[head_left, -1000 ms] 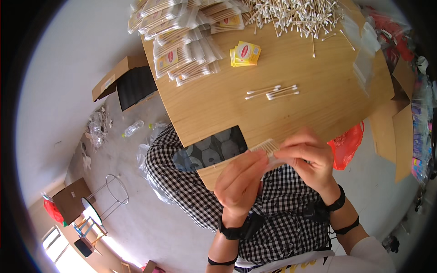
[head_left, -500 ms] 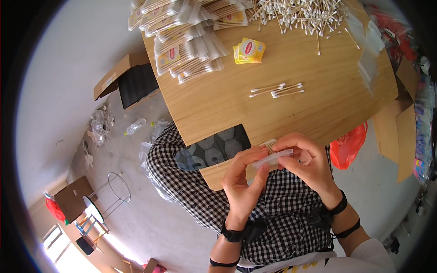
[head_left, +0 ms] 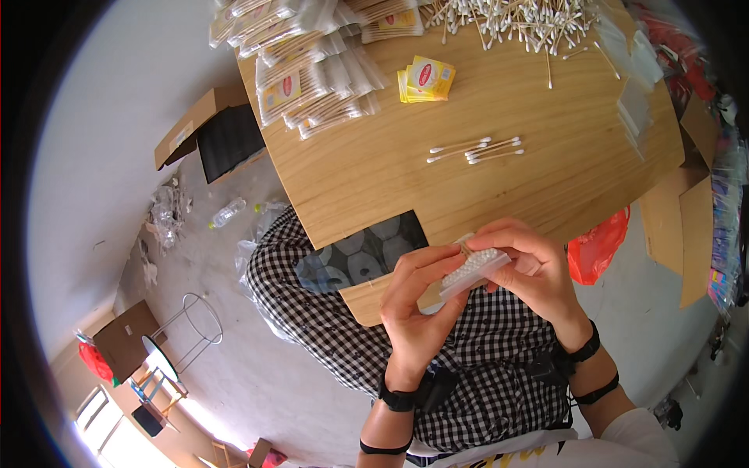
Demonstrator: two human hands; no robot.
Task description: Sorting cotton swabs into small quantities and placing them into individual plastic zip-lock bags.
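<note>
Between my two hands, over the table's near edge, is a small clear plastic bag packed with cotton swabs. The swabs' white tips face me at the bag's mouth. My left hand pinches the bag's left side between thumb and fingers. On the other side my right hand grips it, thumb near the mouth and fingers curled behind. Farther off on the wooden table lie several loose swabs. Beyond them sits a small stack of yellow cards.
Filled swab bags are heaped at the far left, and a large pile of loose swabs at the far edge. Flat clear bags lie at the right. A dark patterned mat covers the near left edge. A red plastic bag hangs beside the table.
The bag has tilted in my hands, so its mouth and the swab tips now show plainly. Both hands still grip it in about the same place.
</note>
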